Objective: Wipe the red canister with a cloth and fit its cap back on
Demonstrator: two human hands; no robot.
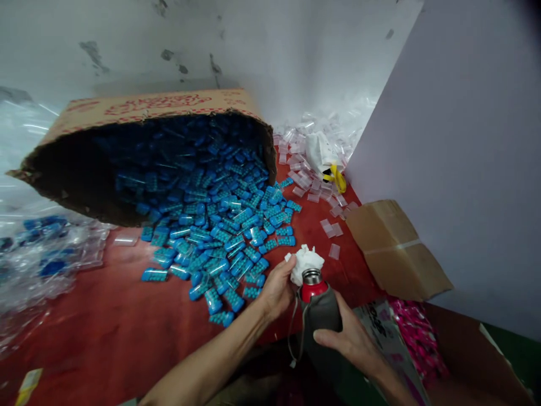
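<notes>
My right hand [350,336] grips a red metal bottle [313,286] wrapped in a grey sleeve [320,316], held upright near the bottom middle. Its steel mouth is uncovered. My left hand [278,287] holds a crumpled white tissue [305,261] against the bottle's rim. Just left of my hands lies a heap of small blue capsule-shaped pieces [224,242], spilling onto the red table [105,321] from a cardboard box [143,113] tipped on its side.
Clear plastic caps [310,163] and a white bag with a yellow strap [327,160] lie at the back right. A flattened cardboard piece [395,248] rests by the grey wall panel [465,146]. Plastic bags [38,254] sit at the left, pink items [416,332] at the lower right.
</notes>
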